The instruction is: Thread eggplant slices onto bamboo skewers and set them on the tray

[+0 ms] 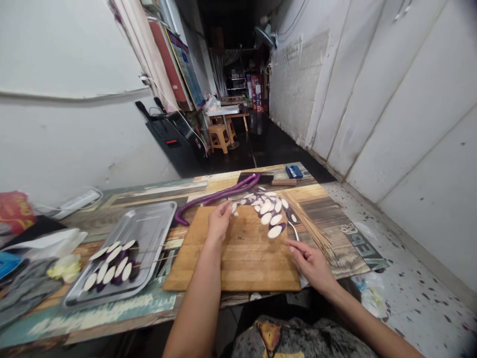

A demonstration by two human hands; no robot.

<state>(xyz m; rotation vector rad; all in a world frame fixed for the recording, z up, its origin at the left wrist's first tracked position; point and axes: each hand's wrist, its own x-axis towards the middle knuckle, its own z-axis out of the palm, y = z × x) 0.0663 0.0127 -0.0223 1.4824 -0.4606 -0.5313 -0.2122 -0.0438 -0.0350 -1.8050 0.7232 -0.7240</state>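
Pinches eggplant slice (pixel 234 207) in left grip (pixel 219 221), probably skewer (pixel 286 241) in right grip (pixel 311 263), seemingly for threading; calls for aligning both.

Tan stools (pixel 219 138) stand at a far table (pixel 231 110); a fan (pixel 265 36) (wall-mounted) hangs above, farther right

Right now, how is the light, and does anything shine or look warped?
Head view: dark passage, bright walls; head view: faint, soft shadows on the board, sheen on the tray; head view: the walls lean, likely wide-lens distortion.
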